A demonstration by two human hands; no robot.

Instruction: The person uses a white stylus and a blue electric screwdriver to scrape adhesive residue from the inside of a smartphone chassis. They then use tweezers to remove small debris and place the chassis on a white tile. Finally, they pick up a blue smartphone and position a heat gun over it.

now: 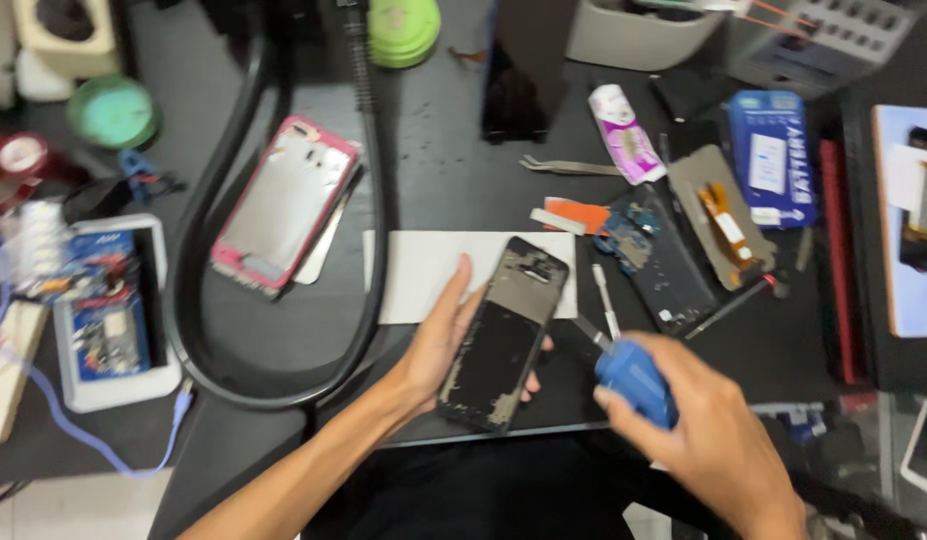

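Here, phone frame [506, 335]: long axis runs from lower left to upper right, camera end away.
Left hand [439, 345]: cradles the frame.
Right hand [699, 435]: clenched around blue screwdriver [634, 378].

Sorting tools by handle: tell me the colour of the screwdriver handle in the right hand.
Blue; the rounded plastic screwdriver handle shows best in the head view.

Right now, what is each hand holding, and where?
Left hand cradles the black phone frame along its left edge; right hand grips the blue-handled screwdriver by its handle.
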